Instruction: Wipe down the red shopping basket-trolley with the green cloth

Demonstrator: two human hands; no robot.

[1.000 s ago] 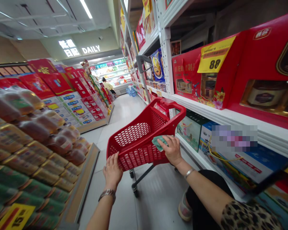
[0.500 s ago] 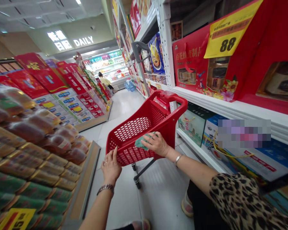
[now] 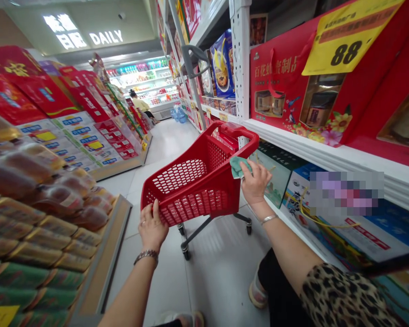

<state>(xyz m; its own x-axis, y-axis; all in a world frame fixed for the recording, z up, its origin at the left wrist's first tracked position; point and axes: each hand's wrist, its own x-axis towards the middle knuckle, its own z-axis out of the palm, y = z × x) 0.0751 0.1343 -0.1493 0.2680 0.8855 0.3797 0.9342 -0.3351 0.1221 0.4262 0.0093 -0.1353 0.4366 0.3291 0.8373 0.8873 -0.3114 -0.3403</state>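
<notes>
- Nearest, the left hand (image 3: 152,227) is closed on the near rim of a red wheeled shopping basket (image 3: 191,211), its fingers curled over the plastic mesh.
- The right hand (image 3: 255,183) pinches a teal cloth (image 3: 237,167) against the basket's upper right edge. Half a second ago the hand and cloth lay lower, over the basket's inside; both have now risen to the rim, on the shelf side.
- The basket stands on the pale tile floor (image 3: 218,277), between the two displays.
- Just right of it, green boxes (image 3: 276,177) sit on a white shelf (image 3: 327,154), below a red gift box (image 3: 293,77) carrying a yellow 88 price tag (image 3: 347,50).
- To the left, shrink-wrapped bottle packs (image 3: 23,181) are stacked.
- Far down the aisle, a person in a yellow top (image 3: 139,104) stands near a lit chiller (image 3: 143,86).
</notes>
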